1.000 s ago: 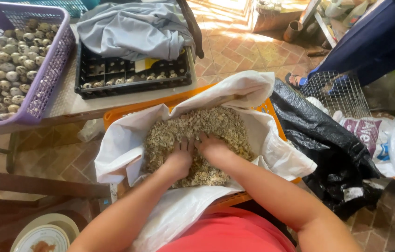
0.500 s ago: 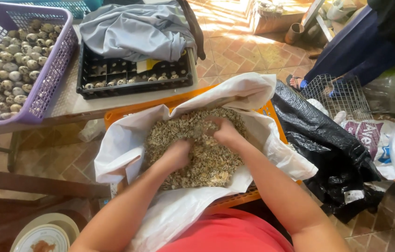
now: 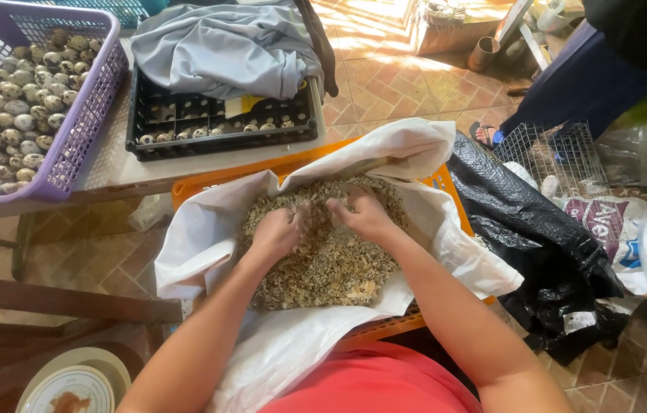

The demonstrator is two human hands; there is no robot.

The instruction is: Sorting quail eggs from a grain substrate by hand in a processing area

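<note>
At upper left a purple basket [image 3: 82, 145] holds speckled eggs [image 3: 9, 122]; beside it sits a black tray [image 3: 216, 134] under grey cloth [image 3: 231, 46]. In the centre, the left hand [image 3: 277, 232] and right hand [image 3: 361, 214], fingers curled, dig into husks [image 3: 323, 260] inside a white sack [image 3: 201, 237] lining an orange crate [image 3: 384, 329]. A black bag [image 3: 537, 229] lies right.

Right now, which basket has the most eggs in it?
The purple basket on the left, heaped with speckled eggs; the black crate shows only one row.
</note>
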